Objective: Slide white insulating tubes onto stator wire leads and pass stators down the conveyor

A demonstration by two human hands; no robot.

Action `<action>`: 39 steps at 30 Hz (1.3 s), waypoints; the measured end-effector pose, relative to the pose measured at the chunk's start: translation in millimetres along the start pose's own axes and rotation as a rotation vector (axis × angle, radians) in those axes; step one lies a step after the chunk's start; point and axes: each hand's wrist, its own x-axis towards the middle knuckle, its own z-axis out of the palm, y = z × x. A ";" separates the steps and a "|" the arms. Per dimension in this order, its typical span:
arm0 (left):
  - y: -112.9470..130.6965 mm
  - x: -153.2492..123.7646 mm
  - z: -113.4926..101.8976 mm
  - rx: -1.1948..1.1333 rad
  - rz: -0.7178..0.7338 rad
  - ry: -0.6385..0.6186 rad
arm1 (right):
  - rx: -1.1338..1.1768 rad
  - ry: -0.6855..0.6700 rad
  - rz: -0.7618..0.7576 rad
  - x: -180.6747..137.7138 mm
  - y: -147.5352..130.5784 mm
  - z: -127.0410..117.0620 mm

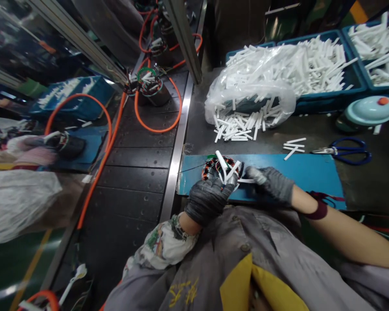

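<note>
A wound motor stator [208, 169] with dark coils and orange lacing sits on a blue mat [294, 175]. White sleeving tubes [221, 160] stick up from its middle at several angles. My left hand [209, 198], in a grey glove, is closed at the stator's near side, its fingers around the bases of the tubes and leads. A short white tube [246, 181] lies level between my hands. My right hand [272, 183], also gloved and slightly blurred, pinches that tube's right end. The wire inside it, if any, is too small to tell.
Behind the mat, a plastic bag [246, 93] spills white tubes beside blue bins [356, 77]. Loose tubes, blue-handled scissors [350, 150] and a light blue bottle [368, 112] lie rightward. A metal rail [181, 129] borders the conveyor [132, 160] on the left; a co-worker's gloved hands [35, 151] are beyond.
</note>
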 end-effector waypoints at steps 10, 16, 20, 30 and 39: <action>-14.5 10.1 30.3 -0.285 0.071 0.185 | -0.046 0.403 0.245 -54.5 71.7 19.8; -68.2 -1.8 22.1 -0.386 0.030 -0.059 | -0.384 0.403 -0.019 -56.9 90.3 34.9; -124.3 -26.0 7.3 -0.444 -0.188 -0.120 | -0.423 0.445 -0.095 -57.4 98.6 40.1; -205.5 -100.2 45.4 -0.359 -0.836 -0.076 | -0.470 0.498 -0.098 -55.0 92.6 46.7; -175.5 -16.5 12.6 -0.039 -0.854 0.066 | -0.474 0.504 -0.088 -50.4 91.5 45.0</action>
